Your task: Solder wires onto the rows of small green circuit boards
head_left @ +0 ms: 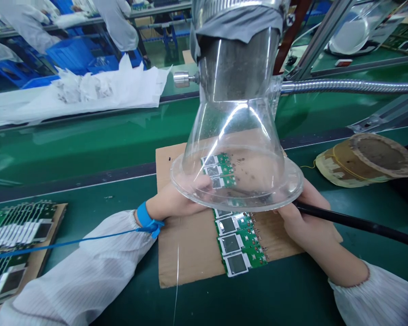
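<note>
My left hand [187, 194], with a blue wrist strap [148, 219], is closed beside a strip of green circuit boards with small grey screens [236, 262]. A thin shiny solder wire [177, 276] runs down from beneath this hand; the fingertips blur behind the clear plastic hood [236, 122]. On the other side of the boards, my right hand [306, 222] is closed around what looks like a soldering iron, its black cord [360, 224] trailing right. The hood rim hides its tip. The boards lie on a cardboard sheet [187, 253], partly under the hood.
More circuit boards [20, 226] lie on a board at the left. A wrapped roll [363, 158] with yellow thread lies at the right. A metal flexible hose [353, 86] crosses behind. White sheeting [122, 90] lies on the far ledge; people in white work beyond, near blue bins [75, 54].
</note>
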`<state>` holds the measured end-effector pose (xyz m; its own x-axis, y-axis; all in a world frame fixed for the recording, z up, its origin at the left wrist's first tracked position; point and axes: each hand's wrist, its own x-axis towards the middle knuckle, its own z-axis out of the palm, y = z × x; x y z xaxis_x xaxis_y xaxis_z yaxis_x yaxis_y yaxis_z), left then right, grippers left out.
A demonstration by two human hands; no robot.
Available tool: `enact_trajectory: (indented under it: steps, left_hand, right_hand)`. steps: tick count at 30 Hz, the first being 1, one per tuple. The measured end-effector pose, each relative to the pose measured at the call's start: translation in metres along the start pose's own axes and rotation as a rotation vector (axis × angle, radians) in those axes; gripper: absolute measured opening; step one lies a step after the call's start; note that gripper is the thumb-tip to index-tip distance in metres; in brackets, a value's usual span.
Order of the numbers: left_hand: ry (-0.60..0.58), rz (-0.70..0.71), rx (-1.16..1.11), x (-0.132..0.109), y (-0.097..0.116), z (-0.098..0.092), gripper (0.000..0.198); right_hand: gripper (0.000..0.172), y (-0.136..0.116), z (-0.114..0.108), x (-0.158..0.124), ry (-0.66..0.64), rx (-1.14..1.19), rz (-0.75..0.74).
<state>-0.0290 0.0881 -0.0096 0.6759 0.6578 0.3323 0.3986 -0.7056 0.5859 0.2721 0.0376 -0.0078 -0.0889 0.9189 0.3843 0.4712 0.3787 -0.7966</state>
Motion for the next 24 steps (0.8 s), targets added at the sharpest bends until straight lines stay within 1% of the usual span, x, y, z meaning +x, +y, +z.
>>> enact_trajectory:
  steps: [3, 5, 11, 15, 18, 19, 24]
  left_hand:
    - [-0.002, 0.000, 0.003, 0.001, 0.000, 0.001, 0.022]
    - [-0.004, -0.004, 0.009, 0.001, -0.001, 0.001, 0.022]
    - [0.029, 0.026, 0.046, 0.000, -0.006, 0.005, 0.021]
    - [0.055, 0.064, 0.048, 0.000, -0.011, 0.008, 0.024]
    - [0.079, 0.089, 0.034, -0.001, -0.014, 0.009, 0.027]
    - [0.081, 0.095, 0.027, -0.002, -0.015, 0.009, 0.027]
    - [0.065, 0.092, 0.016, -0.004, -0.016, 0.010, 0.025]
  right_hand:
    - [0.008, -0.006, 0.001, 0.002, -0.050, -0.001, -0.024]
    - [0.005, -0.007, 0.001, 0.003, -0.066, -0.005, -0.045]
    - [0.005, -0.006, 0.004, 0.002, -0.073, -0.030, -0.048]
    - [0.010, -0.007, 0.004, 0.003, -0.076, -0.060, -0.067]
    - [0.006, -0.007, 0.003, 0.003, -0.052, -0.054, -0.069]
    - [0.004, -0.007, 0.003, 0.003, -0.048, -0.048, -0.065]
    - [0.007, -0.006, 0.000, 0.003, -0.058, -0.034, -0.029]
